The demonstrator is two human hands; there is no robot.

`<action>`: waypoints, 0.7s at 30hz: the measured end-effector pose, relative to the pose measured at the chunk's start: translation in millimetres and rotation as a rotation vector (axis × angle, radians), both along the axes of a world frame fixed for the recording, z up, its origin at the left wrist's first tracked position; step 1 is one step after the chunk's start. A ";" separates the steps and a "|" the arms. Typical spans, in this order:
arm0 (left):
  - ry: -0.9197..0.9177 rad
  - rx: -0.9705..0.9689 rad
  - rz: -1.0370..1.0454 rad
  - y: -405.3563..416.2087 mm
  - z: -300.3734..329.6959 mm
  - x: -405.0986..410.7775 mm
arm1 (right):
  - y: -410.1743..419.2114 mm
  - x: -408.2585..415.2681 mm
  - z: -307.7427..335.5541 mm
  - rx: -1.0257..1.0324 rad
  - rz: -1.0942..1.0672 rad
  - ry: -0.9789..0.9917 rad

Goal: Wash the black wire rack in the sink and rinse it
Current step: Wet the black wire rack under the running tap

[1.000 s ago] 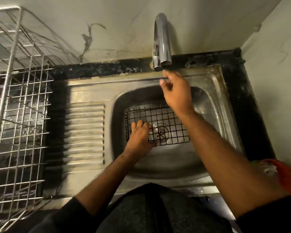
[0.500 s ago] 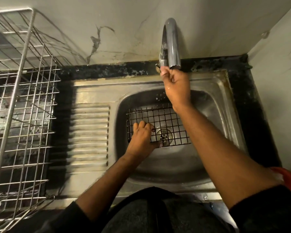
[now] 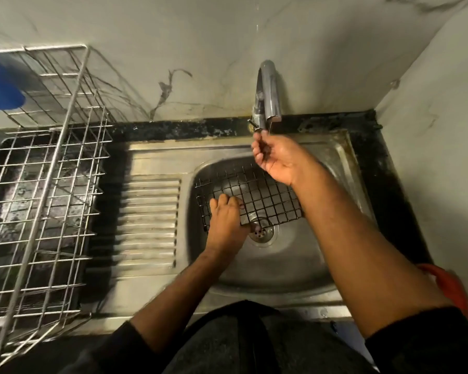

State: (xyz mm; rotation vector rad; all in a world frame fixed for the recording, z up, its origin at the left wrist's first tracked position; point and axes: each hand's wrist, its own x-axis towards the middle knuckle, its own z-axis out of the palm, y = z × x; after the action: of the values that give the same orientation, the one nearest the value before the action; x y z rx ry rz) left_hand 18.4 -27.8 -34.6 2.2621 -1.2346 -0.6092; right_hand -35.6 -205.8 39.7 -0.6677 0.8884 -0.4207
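A black wire rack point(image 3: 265, 195) lies in the steel sink basin point(image 3: 289, 268), over the far half and partly above the drain point(image 3: 261, 232). My left hand point(image 3: 227, 217) grips the rack's near left corner, fingers curled through the wires. My right hand point(image 3: 277, 155) is raised at the back of the basin, its fingertips pinched on the small handle at the base of the chrome tap point(image 3: 266, 95). No stream of water shows under the spout.
A ribbed steel drainboard point(image 3: 149, 220) lies left of the basin. A tall steel wire dish basket point(image 3: 43, 184) stands at the far left, with a blue object point(image 3: 0, 87) at its top. Black counter edge and pale walls close in behind and to the right.
My right hand rose from over the basin to the tap's base and closed its fingertips on the small handle. My left hand stayed on the rack. The camera tilted, showing more wall.
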 end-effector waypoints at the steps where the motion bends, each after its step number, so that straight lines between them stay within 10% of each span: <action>1: 0.004 -0.015 0.021 0.8 3.0 0.8 | 5.8 -4.2 2.3 -0.153 0.089 0.109; 5: 0.035 -0.056 0.076 4.3 16.9 6.5 | 43.6 -22.6 5.8 -1.123 0.451 0.504; 10: 0.014 -0.108 0.017 9.9 31.7 18.0 | 75.4 -36.1 -16.7 -1.791 1.026 0.771; 16: 0.098 -0.138 0.067 31.2 51.1 22.7 | 25.6 -43.4 -16.7 -1.476 0.721 1.170; 21: 0.080 -0.111 0.024 33.3 51.5 29.3 | 74.6 -9.6 -21.4 -1.881 1.037 0.800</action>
State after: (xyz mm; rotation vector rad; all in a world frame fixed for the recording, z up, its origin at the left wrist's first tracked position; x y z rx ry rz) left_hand 47.7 5.4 16.8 2.1372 -1.1721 -0.6018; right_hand -45.3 -131.2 18.3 -2.9902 0.4806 0.1424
